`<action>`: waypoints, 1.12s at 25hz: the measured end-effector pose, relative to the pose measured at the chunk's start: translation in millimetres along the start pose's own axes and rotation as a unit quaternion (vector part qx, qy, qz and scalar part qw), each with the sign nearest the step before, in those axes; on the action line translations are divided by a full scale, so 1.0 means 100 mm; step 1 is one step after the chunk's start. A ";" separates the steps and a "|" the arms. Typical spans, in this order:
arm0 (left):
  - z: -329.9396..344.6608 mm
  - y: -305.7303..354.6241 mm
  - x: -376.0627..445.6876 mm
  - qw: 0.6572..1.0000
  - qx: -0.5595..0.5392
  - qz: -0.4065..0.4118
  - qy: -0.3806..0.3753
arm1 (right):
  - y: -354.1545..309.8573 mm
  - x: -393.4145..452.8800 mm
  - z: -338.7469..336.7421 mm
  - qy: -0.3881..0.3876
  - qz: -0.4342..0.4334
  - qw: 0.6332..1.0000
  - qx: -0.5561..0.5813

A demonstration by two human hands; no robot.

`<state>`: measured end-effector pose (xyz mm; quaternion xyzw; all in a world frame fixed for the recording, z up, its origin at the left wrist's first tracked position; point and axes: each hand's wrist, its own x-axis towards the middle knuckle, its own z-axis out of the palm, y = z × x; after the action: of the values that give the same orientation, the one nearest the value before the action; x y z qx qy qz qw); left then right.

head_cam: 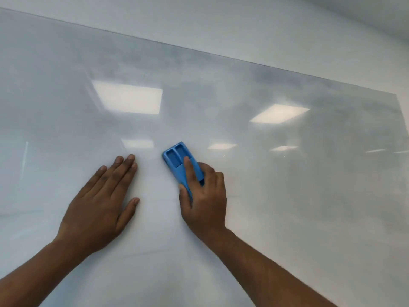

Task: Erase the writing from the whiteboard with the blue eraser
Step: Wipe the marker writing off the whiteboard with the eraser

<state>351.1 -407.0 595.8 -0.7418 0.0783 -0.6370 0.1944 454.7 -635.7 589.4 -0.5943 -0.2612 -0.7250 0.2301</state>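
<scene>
The glossy whiteboard [265, 173] fills most of the view, with grey-blue smudges across its upper part and no clear writing visible. The blue eraser [177, 157] lies flat against the board near the centre, its two recessed slots facing me. My right hand [204, 196] grips it, index finger along its top and thumb on its left side. My left hand [104, 200] rests flat on the board to the eraser's left, fingers straight and together, thumb spread out.
The board's upper edge [199, 50] runs diagonally from upper left to right, with pale wall [243, 25] beyond it. Ceiling lights [128, 99] reflect as bright rectangles on the glossy surface.
</scene>
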 end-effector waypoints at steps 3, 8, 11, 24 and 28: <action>-0.06 -0.12 -0.24 0.999 -0.017 -0.019 -0.020 | 0.47 -0.25 -0.27 -0.009 -0.003 0.999 -0.032; -0.16 -0.54 -1.00 0.997 -0.027 -0.062 -0.036 | 0.46 -0.61 -0.44 0.072 0.354 0.932 -0.028; -0.22 -0.71 -1.20 0.997 -0.018 -0.053 -0.044 | -0.63 -0.67 -0.09 0.082 0.274 0.958 0.005; -1.08 -2.79 -1.95 0.992 0.009 -0.091 -0.084 | -2.93 -0.32 0.46 0.074 0.290 0.953 0.041; -1.13 -3.18 -2.17 0.993 -0.007 -0.091 -0.073 | -3.67 -0.54 0.67 -0.037 -0.017 0.997 0.060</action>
<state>160.5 -60.0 533.7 -0.7916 0.0002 -0.5958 0.1358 278.4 -312.1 507.9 -0.6014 -0.3226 -0.6895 0.2426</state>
